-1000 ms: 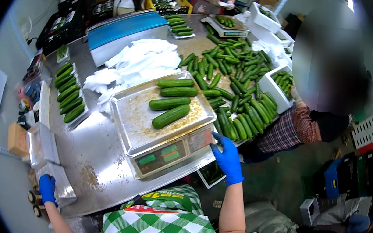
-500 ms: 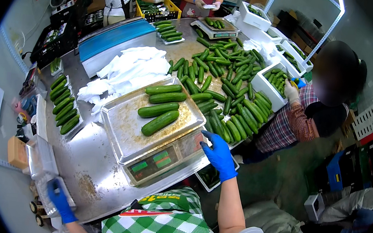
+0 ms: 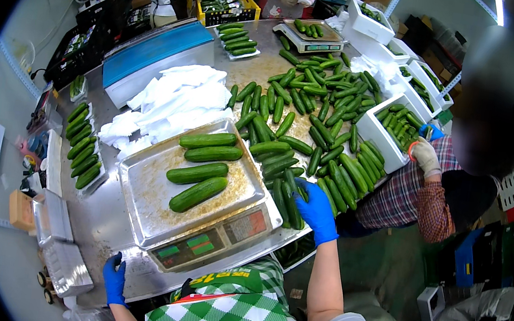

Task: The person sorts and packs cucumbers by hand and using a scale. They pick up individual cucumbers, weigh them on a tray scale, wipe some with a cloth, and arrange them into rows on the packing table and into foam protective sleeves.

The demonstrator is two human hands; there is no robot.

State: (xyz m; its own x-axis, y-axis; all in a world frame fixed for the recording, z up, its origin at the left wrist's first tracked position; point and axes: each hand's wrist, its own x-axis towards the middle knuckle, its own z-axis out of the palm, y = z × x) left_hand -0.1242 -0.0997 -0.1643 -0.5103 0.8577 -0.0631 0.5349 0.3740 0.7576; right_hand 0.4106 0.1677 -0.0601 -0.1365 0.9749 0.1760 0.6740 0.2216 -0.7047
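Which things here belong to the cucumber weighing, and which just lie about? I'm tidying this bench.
In use: right hand on the cucumber pile; scale tray holding four cucumbers; left hand at the table edge.
Lying about: white bags, blue-lidded box.

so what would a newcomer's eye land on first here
Probably the heap of cucumbers spread over the middle of the steel table. Next, four cucumbers on the scale tray in front. The blue-gloved right hand reaches into the heap's near edge.
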